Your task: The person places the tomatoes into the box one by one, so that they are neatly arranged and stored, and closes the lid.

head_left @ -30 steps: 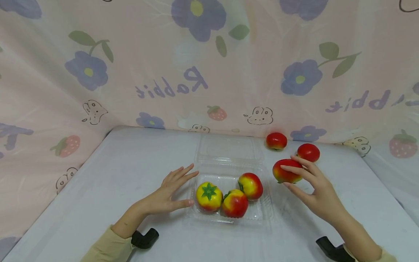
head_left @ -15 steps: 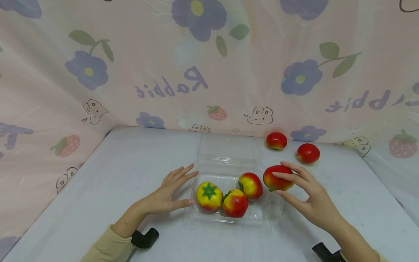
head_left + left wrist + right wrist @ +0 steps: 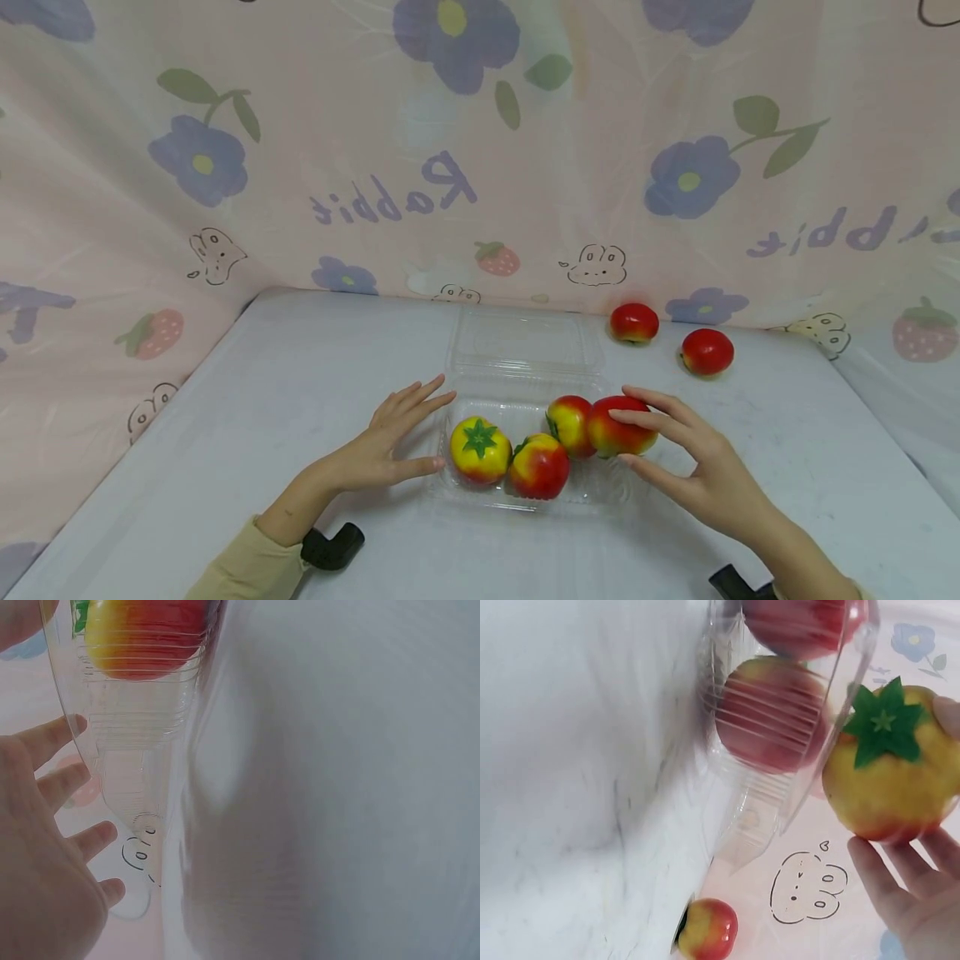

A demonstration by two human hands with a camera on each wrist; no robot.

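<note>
We've shifted the red-yellow fruit to the right edge of the clear box, right hand pinching it. Our left hand's spread, empty, alongside.

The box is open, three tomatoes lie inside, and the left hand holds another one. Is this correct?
Wrong hand: the head view shows the right hand holding that tomato. The box is indeed open, with three inside.

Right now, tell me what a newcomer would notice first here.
Probably the red-and-yellow fruit pinched in the right grip, at the right side of the open clear container. Next, three similar fruits inside it, the leftmost topped by a green star-shaped leaf. Two redder fruits stand out at the table's far right.
</note>
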